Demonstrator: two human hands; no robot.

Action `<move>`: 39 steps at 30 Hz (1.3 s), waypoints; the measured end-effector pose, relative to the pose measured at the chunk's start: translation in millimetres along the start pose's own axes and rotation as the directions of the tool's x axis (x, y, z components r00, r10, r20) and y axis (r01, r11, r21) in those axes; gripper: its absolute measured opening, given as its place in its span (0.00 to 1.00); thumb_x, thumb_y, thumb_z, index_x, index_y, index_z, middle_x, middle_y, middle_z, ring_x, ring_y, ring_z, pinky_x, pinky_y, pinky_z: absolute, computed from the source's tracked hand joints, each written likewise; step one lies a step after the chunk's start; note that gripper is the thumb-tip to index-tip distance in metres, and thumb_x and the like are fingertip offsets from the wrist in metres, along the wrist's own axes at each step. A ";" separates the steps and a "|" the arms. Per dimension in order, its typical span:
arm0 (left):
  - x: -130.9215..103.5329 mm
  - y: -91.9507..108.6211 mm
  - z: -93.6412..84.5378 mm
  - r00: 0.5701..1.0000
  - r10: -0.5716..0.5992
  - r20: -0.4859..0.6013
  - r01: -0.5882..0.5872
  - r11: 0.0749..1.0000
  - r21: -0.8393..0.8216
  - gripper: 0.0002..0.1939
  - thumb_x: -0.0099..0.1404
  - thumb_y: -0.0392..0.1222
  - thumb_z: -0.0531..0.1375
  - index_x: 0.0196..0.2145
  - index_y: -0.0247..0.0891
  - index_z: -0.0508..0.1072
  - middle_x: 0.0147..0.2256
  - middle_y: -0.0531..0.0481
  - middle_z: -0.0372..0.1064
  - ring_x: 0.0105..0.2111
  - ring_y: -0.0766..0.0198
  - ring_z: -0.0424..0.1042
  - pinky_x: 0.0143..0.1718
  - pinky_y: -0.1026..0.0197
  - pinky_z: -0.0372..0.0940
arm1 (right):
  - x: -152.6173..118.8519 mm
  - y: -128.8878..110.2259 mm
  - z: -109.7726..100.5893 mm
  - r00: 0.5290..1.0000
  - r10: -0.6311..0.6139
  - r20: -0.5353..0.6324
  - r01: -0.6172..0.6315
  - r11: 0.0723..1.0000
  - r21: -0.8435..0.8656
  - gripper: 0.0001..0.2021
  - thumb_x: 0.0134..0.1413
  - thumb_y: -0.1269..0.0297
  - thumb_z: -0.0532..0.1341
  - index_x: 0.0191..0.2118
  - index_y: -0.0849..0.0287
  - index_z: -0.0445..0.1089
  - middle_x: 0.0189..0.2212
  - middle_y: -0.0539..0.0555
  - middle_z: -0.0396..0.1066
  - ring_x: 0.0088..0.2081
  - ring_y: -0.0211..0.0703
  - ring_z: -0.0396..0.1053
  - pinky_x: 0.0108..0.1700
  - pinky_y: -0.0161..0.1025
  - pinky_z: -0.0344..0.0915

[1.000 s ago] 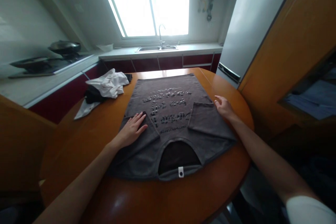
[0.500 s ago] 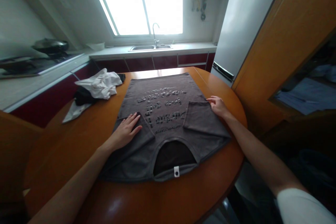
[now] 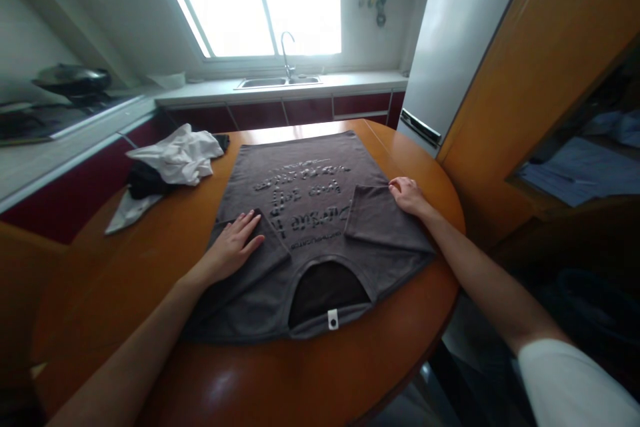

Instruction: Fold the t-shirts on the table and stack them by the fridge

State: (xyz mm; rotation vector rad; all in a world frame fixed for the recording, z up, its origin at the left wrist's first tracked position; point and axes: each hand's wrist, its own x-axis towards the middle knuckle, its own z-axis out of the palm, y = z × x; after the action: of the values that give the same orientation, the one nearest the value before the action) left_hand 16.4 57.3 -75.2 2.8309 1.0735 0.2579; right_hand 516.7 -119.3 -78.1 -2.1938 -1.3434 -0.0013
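Observation:
A dark grey T-shirt (image 3: pixel 310 213) lies spread on the wooden table, its neckline and white label at the near side. Both sleeves are folded inward over the front, and dark raised lettering shows upside down between them. My left hand (image 3: pixel 234 245) rests flat on the left sleeve, fingers stretched out. At the shirt's right edge, by the end of the folded right sleeve, my right hand (image 3: pixel 407 196) has its fingers bent and closed on the cloth. Its fingertips are partly hidden.
White and black clothes (image 3: pixel 175 160) lie crumpled at the table's far left. The rounded wooden table (image 3: pixel 280 380) fills the foreground. Beyond it are a sink (image 3: pixel 277 82), a wok (image 3: pixel 73 80) on the stove at left, and a fridge (image 3: pixel 445 47) at right.
The fingers of my right hand have curled in at the shirt's edge. My left hand stays flat on the left sleeve. The whole view has shifted slightly.

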 end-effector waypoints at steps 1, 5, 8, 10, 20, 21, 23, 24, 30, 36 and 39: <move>0.0 -0.1 0.2 1.000 -0.001 -0.003 0.001 1.000 0.000 0.39 0.73 0.63 0.45 0.69 0.33 0.59 0.71 0.38 0.46 0.71 0.44 0.45 0.69 0.39 0.47 | 0.0 -0.9 -0.7 1.000 0.009 0.000 -0.009 1.000 -0.008 0.14 0.65 0.57 0.54 0.46 0.55 0.75 0.51 0.60 0.73 0.54 0.57 0.66 0.59 0.53 0.62; -0.1 -1.1 1.9 1.000 -0.001 -0.013 0.001 1.000 -0.006 0.39 0.73 0.64 0.45 0.70 0.34 0.58 0.71 0.39 0.46 0.71 0.45 0.45 0.69 0.40 0.47 | 0.3 -3.4 -2.4 1.000 0.030 -0.001 -0.030 0.999 -0.039 0.14 0.65 0.57 0.54 0.46 0.55 0.75 0.51 0.60 0.73 0.54 0.58 0.66 0.58 0.54 0.63; -0.2 -2.0 3.1 1.000 0.005 -0.027 -0.006 1.000 -0.014 0.38 0.73 0.64 0.45 0.70 0.36 0.58 0.71 0.40 0.46 0.71 0.46 0.46 0.69 0.40 0.47 | 0.0 -4.0 -3.7 0.999 0.037 -0.005 -0.037 0.998 -0.042 0.15 0.65 0.57 0.54 0.47 0.55 0.74 0.52 0.61 0.73 0.55 0.58 0.67 0.59 0.54 0.63; -0.4 -2.1 3.2 1.000 0.000 -0.021 0.000 1.000 -0.017 0.38 0.73 0.64 0.45 0.70 0.36 0.58 0.72 0.39 0.46 0.71 0.46 0.45 0.69 0.40 0.46 | -1.2 -5.0 -5.0 1.000 0.023 -0.020 -0.023 0.999 -0.022 0.16 0.64 0.57 0.55 0.51 0.57 0.73 0.55 0.62 0.72 0.57 0.58 0.66 0.60 0.54 0.63; -2.4 7.9 -2.3 1.000 -0.005 -0.024 0.003 0.998 -0.055 0.39 0.73 0.65 0.45 0.69 0.34 0.59 0.71 0.36 0.48 0.71 0.45 0.46 0.69 0.39 0.47 | -12.4 -15.6 -3.2 0.972 0.003 0.234 0.017 0.996 -0.082 0.34 0.67 0.46 0.50 0.71 0.60 0.54 0.74 0.66 0.40 0.73 0.59 0.39 0.70 0.66 0.38; -3.2 10.7 -5.5 1.000 -0.003 -0.024 0.002 0.998 -0.067 0.40 0.73 0.65 0.45 0.69 0.33 0.59 0.71 0.36 0.47 0.71 0.45 0.45 0.69 0.40 0.46 | -12.3 -16.0 -4.5 0.977 0.006 0.215 0.009 0.998 -0.065 0.34 0.68 0.46 0.49 0.72 0.60 0.53 0.74 0.67 0.40 0.74 0.59 0.39 0.70 0.66 0.39; -6.0 18.3 -15.9 0.999 0.011 -0.035 -0.015 0.995 -0.096 0.41 0.72 0.67 0.45 0.69 0.32 0.60 0.71 0.36 0.47 0.72 0.45 0.44 0.70 0.40 0.45 | -12.5 -18.2 -9.9 0.987 -0.005 0.158 0.008 1.000 -0.022 0.34 0.67 0.45 0.49 0.72 0.58 0.53 0.74 0.66 0.39 0.74 0.60 0.38 0.69 0.69 0.39; -8.1 23.2 -23.3 0.999 0.024 -0.040 -0.029 0.993 -0.115 0.41 0.72 0.67 0.46 0.69 0.33 0.60 0.71 0.37 0.47 0.72 0.45 0.44 0.70 0.41 0.46 | -13.4 -20.3 -14.0 0.991 -0.023 0.131 0.023 1.000 0.001 0.33 0.67 0.45 0.49 0.71 0.58 0.55 0.74 0.66 0.39 0.74 0.61 0.38 0.68 0.71 0.39; -35.4 71.2 -76.3 0.976 0.199 0.090 -0.170 0.951 -0.259 0.30 0.73 0.58 0.54 0.68 0.45 0.63 0.69 0.48 0.56 0.68 0.52 0.57 0.68 0.50 0.55 | -48.5 -46.4 -43.2 0.929 -0.350 0.116 0.331 0.930 0.161 0.27 0.67 0.48 0.54 0.66 0.53 0.64 0.72 0.62 0.49 0.73 0.58 0.44 0.69 0.66 0.45; -83.2 111.1 -90.4 0.915 0.375 0.148 -0.327 0.905 -0.272 0.26 0.72 0.47 0.61 0.65 0.50 0.66 0.66 0.48 0.61 0.66 0.53 0.61 0.66 0.49 0.60 | -116.9 -67.5 -57.5 0.824 -0.549 0.137 0.513 0.827 0.229 0.17 0.66 0.56 0.59 0.57 0.49 0.73 0.65 0.59 0.64 0.68 0.59 0.56 0.67 0.68 0.53; -110.3 107.9 -85.9 0.928 0.368 0.053 -0.343 0.903 -0.258 0.23 0.69 0.46 0.64 0.61 0.51 0.71 0.62 0.46 0.67 0.63 0.52 0.65 0.62 0.50 0.66 | -138.0 -64.4 -64.9 0.781 -0.611 0.133 0.564 0.780 0.272 0.14 0.65 0.59 0.61 0.54 0.49 0.75 0.63 0.58 0.67 0.67 0.57 0.60 0.65 0.64 0.60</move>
State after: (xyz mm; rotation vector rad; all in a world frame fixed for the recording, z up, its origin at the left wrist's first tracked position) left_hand -11.7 -93.4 12.4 2.7573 0.4586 0.2516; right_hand 413.4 -240.4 -32.8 -1.5390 -2.0092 0.1445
